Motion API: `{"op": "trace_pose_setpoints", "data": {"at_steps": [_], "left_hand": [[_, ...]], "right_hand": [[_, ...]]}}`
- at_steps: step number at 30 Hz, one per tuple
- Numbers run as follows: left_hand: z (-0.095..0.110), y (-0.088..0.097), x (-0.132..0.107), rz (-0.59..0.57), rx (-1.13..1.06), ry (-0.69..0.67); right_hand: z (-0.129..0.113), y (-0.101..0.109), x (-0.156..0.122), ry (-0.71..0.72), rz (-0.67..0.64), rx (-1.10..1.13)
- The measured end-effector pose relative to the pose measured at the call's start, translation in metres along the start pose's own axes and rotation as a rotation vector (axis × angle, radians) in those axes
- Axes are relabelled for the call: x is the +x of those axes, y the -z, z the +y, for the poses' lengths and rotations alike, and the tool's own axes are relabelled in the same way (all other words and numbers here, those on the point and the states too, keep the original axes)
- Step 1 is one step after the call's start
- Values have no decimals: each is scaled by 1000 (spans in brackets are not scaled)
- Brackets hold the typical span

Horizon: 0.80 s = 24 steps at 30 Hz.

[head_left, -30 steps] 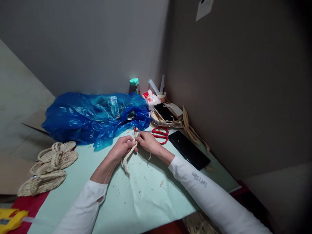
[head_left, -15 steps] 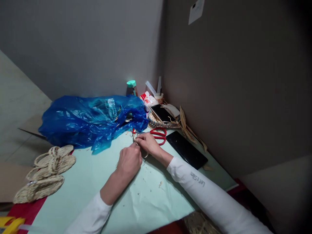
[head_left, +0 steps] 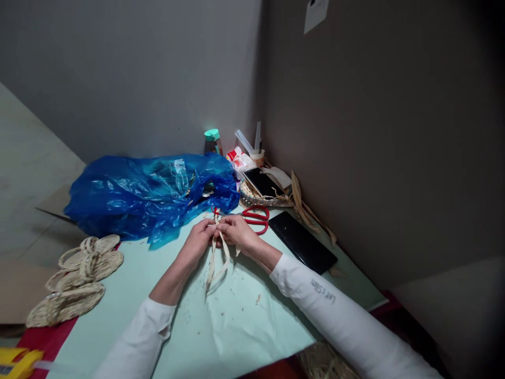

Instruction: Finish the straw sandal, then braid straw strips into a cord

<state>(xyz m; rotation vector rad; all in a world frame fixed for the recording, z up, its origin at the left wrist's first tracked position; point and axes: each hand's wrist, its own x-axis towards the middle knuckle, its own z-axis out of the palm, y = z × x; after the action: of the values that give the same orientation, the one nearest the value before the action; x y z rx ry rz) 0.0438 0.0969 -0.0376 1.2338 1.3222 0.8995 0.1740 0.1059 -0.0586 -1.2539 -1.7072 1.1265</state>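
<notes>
My left hand [head_left: 200, 240] and my right hand [head_left: 237, 231] meet over the pale green table cover [head_left: 221, 326], fingers pinched together on pale straw strips [head_left: 218, 260]. The strips hang down from the fingers and loop onto the cover. A small red tie [head_left: 215, 211] shows just beyond my fingertips, where the strips start. Both arms wear white sleeves. Red-handled scissors [head_left: 257, 218] lie right behind my right hand.
A crumpled blue plastic bag [head_left: 150, 192] fills the back left. Woven straw sandals [head_left: 74, 276] lie at the left edge. A black phone [head_left: 303, 241] lies to the right, a basket [head_left: 263, 196] with another phone behind it, and a green-capped bottle [head_left: 213, 141] in the corner.
My left hand drew back toward me half a second ago, then returned beside the right hand. The straw strips now hang in two strands with a loop below my fingers.
</notes>
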Motion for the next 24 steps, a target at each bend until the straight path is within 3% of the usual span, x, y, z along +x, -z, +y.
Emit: {"op": "trace_pose_setpoints", "data": {"at_steps": [4,11,18,24], "left_hand": [[-1,-5,-1,-67,-76,54],[-8,0,-3,25,-71,42],[-17,1,-5,73,-103,14],[-13,12,-9,7,-221,90]], "right_hand": [[-4,8,-1,22,-11,-140],[-23,20,-13,77,-33,-524],[-35,-2,-34,109,-58,-782],[-29,-16,-48,283,-142,-863]]}}
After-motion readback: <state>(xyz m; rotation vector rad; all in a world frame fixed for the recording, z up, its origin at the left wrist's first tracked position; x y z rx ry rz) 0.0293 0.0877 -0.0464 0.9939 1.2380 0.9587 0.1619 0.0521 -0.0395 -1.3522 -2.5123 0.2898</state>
